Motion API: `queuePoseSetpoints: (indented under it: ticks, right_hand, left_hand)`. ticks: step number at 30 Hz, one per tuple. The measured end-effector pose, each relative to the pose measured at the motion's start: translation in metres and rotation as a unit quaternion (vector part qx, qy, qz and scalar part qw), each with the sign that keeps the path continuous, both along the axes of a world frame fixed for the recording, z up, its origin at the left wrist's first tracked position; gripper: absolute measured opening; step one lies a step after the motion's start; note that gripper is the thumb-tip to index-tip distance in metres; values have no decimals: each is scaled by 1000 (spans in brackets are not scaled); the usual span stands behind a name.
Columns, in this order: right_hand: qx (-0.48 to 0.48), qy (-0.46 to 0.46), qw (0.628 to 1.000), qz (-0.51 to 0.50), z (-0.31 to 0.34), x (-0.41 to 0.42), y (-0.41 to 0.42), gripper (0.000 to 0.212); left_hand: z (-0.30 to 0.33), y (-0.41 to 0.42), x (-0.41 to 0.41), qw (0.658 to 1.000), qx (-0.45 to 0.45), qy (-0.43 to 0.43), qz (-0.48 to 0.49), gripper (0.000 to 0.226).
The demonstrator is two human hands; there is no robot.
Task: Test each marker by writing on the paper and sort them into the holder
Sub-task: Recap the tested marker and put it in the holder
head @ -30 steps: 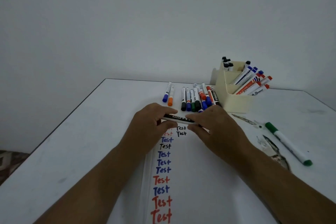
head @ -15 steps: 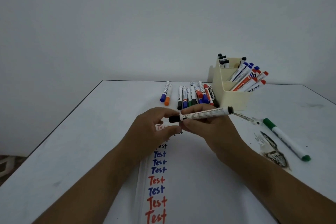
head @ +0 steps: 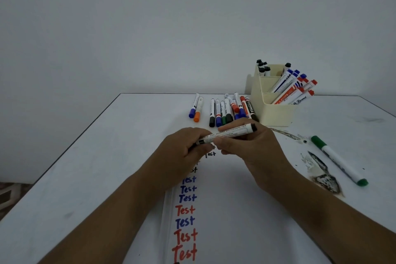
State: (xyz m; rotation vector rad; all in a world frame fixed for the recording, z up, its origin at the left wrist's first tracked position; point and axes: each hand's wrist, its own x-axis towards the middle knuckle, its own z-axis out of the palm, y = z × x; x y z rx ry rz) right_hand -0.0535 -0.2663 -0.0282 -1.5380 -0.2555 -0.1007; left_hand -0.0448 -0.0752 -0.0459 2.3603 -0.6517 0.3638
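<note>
Both hands meet over the top of the paper [head: 246,210], sharing one black marker [head: 227,134]. The left hand [head: 182,152] pinches the marker's capped left end, while the right hand [head: 250,146] curls its fingers round the barrel, the marker's butt end poking out past the knuckles toward the holder [head: 276,113]. The marker's long axis runs nearly level, left to right, rising a little toward the holder, so it points roughly at that cream box, which stands behind and to the right of the hands. The right hand is the nearer one to the holder and looks better placed to carry the marker over, or to write once the left pulls the cap; which step this is cannot be settled from here. Just left of the holder lies a row of loose markers [head: 225,111] on the worktop [head: 107,167]; a green marker [head: 338,159] lies alone, well apart, in front of the holder and to its right.
</note>
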Motion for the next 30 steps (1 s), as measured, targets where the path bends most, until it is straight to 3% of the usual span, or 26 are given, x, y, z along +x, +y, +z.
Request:
queuePoseSetpoints:
  ticks: [8,11,15,18,21,26,30]
  right_hand:
    - [19,22,1000,7,5,-4,2,36]
    - [45,56,997,-9,3,-4,3,32]
    - [62,94,993,-46,-3,4,1,10]
    - [59,105,991,-52,-5,8,0,7]
    - [48,104,992,-53,-7,9,0,7]
    - [56,115,991,-35,-8,11,-1,10]
    - [98,133,986,6,-6,11,-2,7]
  left_hand:
    - [9,7,-2,1000,-24,-3,16,38]
    - [5,16,2,998,-22,22,46,62]
    - [-5,27,11,986,49,96,126,92]
    - [-7,29,19,965,161,106,177,102]
    - [-10,28,21,943,270,116,158,109]
    - [-12,29,22,942,274,126,146,100]
    - [-10,28,21,956,244,80,140,72]
